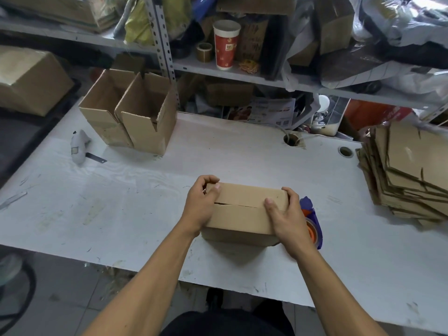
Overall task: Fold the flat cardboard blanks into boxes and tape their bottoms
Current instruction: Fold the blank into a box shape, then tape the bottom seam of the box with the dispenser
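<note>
Head view: near bench front edge, cardboard box [244,209] sits bottom-up, flaps folded shut, seam untaped. Left hand [203,202] grips its left end, fingers curled over far corner; right hand [288,214] clasps right end, thumb on seam. Tape dispenser [312,221] just beside the right hand. Flat blanks stack [407,170] at right edge, many left. Two finished open boxes [131,112] at far left corner

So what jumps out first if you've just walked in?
Two hands, left hand and right hand, grip a cardboard box at the near table edge, its flaps shut along an untaped seam. Two open finished boxes stand far left; flat blanks are stacked right.
</note>
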